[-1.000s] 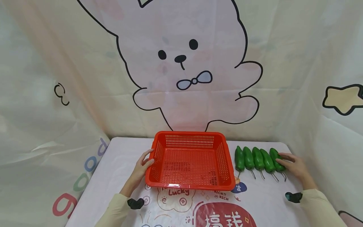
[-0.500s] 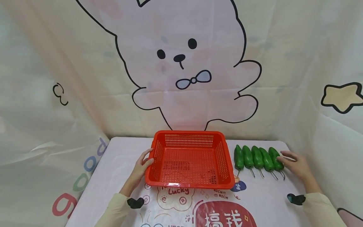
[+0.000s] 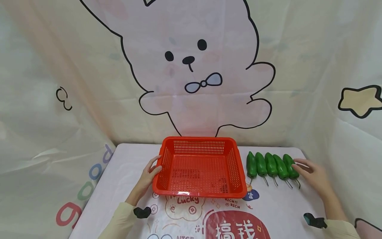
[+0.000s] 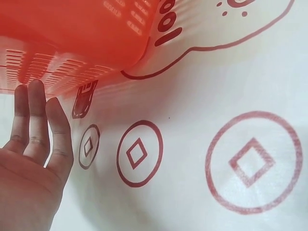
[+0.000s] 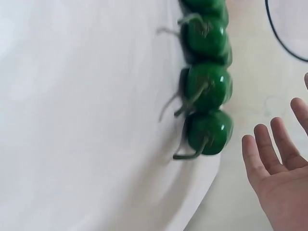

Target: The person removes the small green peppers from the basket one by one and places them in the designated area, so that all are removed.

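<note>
A red slatted plastic basket (image 3: 197, 194) stands on the table, empty inside. My left hand (image 3: 146, 177) rests at its left side, fingertips and thumb against the outer rim. In the left wrist view three slightly bent fingers (image 4: 36, 110) reach up to the basket's slotted wall (image 4: 43, 62). To the right of the basket, several green peppers lie side by side in a row, stems toward me. My right hand (image 3: 316, 176) is beside the rightmost pepper (image 3: 289, 164); in the right wrist view its fingers (image 5: 262, 144) are spread beside the end pepper (image 5: 209, 132), holding nothing.
A white printed cloth (image 3: 176, 229) covers the table, with a red patch of characters (image 3: 235, 225) at the front. A curtain with a cartoon animal (image 3: 191, 99) hangs right behind the table, and curtains close in on both sides.
My right hand has drawn slightly right and back from the rightmost pepper, its fingers coming off it. My left hand, the basket and the peppers have stayed in place.
</note>
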A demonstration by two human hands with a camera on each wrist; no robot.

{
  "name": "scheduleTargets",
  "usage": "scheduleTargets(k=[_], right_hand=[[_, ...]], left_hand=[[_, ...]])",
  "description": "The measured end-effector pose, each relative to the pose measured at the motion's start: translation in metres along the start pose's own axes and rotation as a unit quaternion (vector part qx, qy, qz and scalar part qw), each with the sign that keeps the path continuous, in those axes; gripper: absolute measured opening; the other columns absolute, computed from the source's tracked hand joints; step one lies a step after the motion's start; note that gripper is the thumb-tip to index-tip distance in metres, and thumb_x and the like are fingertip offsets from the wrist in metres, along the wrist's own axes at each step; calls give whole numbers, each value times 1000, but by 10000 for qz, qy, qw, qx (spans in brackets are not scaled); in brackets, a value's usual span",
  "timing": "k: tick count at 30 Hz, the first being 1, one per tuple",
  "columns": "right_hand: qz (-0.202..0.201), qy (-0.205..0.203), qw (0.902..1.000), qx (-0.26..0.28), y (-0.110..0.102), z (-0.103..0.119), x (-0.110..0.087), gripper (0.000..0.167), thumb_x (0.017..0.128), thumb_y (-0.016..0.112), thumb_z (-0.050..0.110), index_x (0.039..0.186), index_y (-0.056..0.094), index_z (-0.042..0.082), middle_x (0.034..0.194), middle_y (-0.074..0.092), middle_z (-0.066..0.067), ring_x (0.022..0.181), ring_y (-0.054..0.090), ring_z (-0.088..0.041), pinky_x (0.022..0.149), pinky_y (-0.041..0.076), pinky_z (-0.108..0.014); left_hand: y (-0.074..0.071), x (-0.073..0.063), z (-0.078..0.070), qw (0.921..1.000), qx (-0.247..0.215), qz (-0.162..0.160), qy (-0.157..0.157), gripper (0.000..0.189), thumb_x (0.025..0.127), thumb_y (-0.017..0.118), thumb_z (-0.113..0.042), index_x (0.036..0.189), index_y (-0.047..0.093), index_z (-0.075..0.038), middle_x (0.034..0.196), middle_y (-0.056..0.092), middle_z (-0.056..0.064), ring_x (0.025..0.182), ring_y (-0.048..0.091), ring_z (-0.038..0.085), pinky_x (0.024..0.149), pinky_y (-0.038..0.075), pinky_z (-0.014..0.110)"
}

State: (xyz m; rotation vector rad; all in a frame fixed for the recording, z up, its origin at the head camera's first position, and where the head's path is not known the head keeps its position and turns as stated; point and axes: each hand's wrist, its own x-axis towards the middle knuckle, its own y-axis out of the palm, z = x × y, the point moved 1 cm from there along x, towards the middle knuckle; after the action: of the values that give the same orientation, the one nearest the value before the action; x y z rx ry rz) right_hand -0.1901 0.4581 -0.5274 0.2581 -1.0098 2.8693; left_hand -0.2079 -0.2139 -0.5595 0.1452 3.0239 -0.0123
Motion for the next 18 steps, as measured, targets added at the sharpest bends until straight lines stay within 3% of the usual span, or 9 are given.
scheduleTargets(k=[2,4,11,14,17,18], right_hand=[[70,-49,10000,47,4,12,-6,43,99,70,23,134,60,0,130,56,10,104,49,19,75,45,-6],[122,-128,9998,63,10,25,-11,40,99,69,20,133,60,0,130,54,9,105,48,18,76,45,-6],[108,-692,9975,74,32,53,-17,39,98,70,13,132,60,-2,128,61,-17,108,54,10,82,44,-6],[14,-894,9960,-62,40,57,-17,37,97,72,11,130,62,-3,124,61,-22,108,55,4,85,43,-6],[-50,-922,9948,-422,47,61,-17,36,96,73,14,128,63,-1,124,61,-22,111,59,-13,87,50,-15],[-46,-918,9944,-515,50,61,-17,37,96,73,15,128,63,-1,126,60,-22,115,58,-22,91,53,-25]], left_hand=[[1,0,-1,10000,16,16,5,56,103,63,-26,154,40,-29,143,50,21,117,58,38,84,58,45],[0,1,-1,10000,63,43,-18,55,103,63,-26,153,40,-30,143,50,20,117,58,38,84,58,45],[-1,5,-7,9998,208,30,-10,54,103,63,-29,152,41,-33,142,50,19,119,56,40,85,58,46],[-1,3,-8,9995,309,46,-42,57,102,63,-32,154,39,-34,145,48,17,121,54,38,87,57,45],[-2,0,-9,9996,284,-14,-63,62,104,59,-39,158,30,-37,147,47,17,120,55,38,88,57,45],[-3,-2,-10,9996,265,-71,-48,64,104,57,-42,159,25,-38,147,47,16,120,56,37,89,56,45]])
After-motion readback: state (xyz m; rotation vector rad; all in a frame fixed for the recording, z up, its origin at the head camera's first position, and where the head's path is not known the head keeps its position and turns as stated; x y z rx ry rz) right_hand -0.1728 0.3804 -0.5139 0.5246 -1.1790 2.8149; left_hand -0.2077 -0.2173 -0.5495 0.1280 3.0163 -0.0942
